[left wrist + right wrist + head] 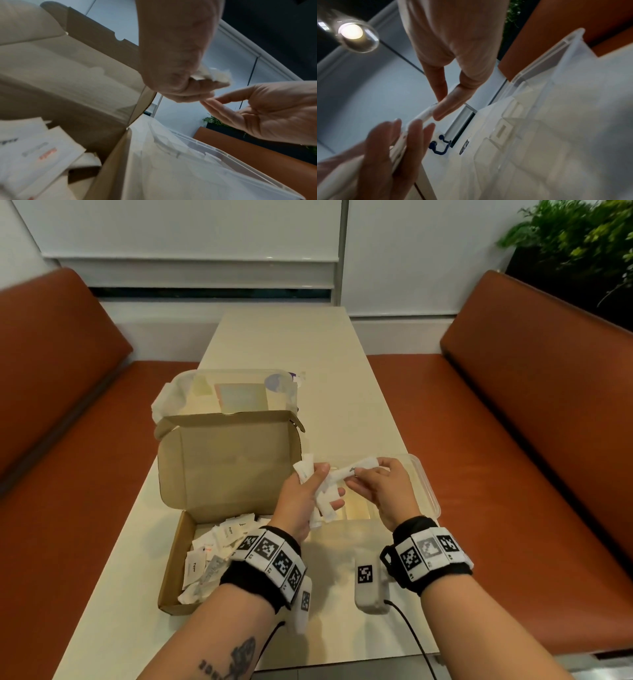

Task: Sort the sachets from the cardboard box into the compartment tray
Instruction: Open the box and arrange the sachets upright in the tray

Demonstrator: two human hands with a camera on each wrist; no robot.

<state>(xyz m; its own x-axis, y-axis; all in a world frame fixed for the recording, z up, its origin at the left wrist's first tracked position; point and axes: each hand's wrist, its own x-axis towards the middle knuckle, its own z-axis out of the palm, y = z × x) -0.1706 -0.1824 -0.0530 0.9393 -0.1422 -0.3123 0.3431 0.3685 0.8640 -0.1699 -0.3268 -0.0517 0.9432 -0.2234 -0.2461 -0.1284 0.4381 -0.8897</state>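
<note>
The long cream-coloured table (284, 344) stands between two rust-orange upholstered benches (534, 392) and carries all the working items. The brown cardboard box (219, 470), its lid standing open, sits on the person's left side of the table; its base holds a sizeable loose heap of white paper sachets (212, 556), flat and printed, so a good share of the sorting is judged outstanding. Just beside the box, to its right, lies the clear plastic compartment tray (424, 474); the wrist views show its dividers, but the hands cover much of it and what lies in its compartments cannot be made out, so the amount already sorted cannot be stated. A second clear plastic lidded container (233, 392) stands behind the box, contents indistinct. A small grey marker-tagged device (371, 587) with a black cable rests on the near table edge. The left hand (305, 501) is held above the tray's left end, fingers curled round a bunch of white stick sachets (322, 501) fanned out of the fist. The right hand (380, 491) pinches one long white stick sachet (356, 467) between thumb and fingertips, its other end at the left hand's bunch; whether that end is free of the bunch cannot be determined. Judgement: this stick is being separated for placement in a compartment; the step is mid-way, and the task overall is well short of completion.
</note>
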